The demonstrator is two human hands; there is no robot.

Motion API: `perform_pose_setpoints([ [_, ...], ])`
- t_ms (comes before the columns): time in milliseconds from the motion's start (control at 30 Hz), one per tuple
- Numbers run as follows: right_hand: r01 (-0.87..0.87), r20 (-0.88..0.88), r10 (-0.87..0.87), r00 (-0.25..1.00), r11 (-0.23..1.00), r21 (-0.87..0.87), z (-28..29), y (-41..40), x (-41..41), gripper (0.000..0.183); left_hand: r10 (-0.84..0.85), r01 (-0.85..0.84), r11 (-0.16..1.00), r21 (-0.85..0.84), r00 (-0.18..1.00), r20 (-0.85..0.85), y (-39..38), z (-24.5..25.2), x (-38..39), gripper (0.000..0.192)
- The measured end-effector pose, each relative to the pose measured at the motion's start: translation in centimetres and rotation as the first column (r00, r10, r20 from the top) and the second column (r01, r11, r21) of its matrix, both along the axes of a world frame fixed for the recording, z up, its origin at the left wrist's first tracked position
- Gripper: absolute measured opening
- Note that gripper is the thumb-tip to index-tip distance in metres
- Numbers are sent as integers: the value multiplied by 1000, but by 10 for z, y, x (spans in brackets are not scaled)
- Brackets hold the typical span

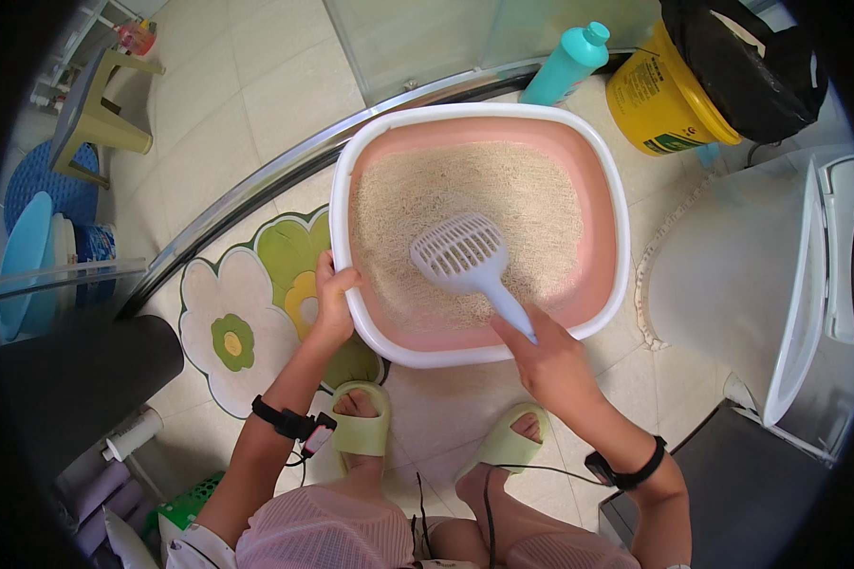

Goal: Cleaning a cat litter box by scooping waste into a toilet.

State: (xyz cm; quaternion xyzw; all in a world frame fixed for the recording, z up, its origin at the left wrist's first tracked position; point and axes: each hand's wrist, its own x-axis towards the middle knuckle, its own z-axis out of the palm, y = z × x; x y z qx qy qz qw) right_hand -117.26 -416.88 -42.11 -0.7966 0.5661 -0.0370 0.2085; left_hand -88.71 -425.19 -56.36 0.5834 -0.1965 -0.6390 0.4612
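Observation:
In front of me is a pink litter box with a white rim [478, 109], holding pale granular litter [427, 185]. My left hand [336, 295] grips the box's left rim, thumb over the top edge. In my right hand [554, 355] is the handle of a lavender slotted litter scoop [462, 252]. The scoop's head lies over the middle of the litter, its slots facing up; beige litter shows through them. Whether the scoop touches the litter cannot be told. The end of the handle is hidden inside my right hand.
A flower-shaped mat [238, 327] lies left of the box. Behind run a curved metal shower threshold [270, 171] and a turquoise bottle [568, 64]. At right stand a yellow bucket [640, 92] with a black bag [747, 71] and a toilet [726, 277]. A plastic stool [103, 114] is far left.

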Motion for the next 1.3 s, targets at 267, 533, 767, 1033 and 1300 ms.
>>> perform_pose_setpoints([
  [267,91,-56,-90,994,996,15,32,40,-30,37,-13,13,1000,-23,1000,-1,-3,-10,-2,37],
  [533,496,328,-455,828,867,-47,22,26,-67,32,-50,50,999,19,999,11,-12,3,-19,42],
  [767,524,520,-854,-26,431,735,25,2,-108,44,-115,113,988,109,993,9,-21,21,-15,35],
  [1033,653,317,-639,701,753,75,-8,-7,-106,40,-282,280,958,56,899,335,-34,13,-10,34],
  [1300,379,59,-374,925,909,-172,-33,-19,-105,43,-189,201,979,-20,949,253,-52,10,-39,35],
])
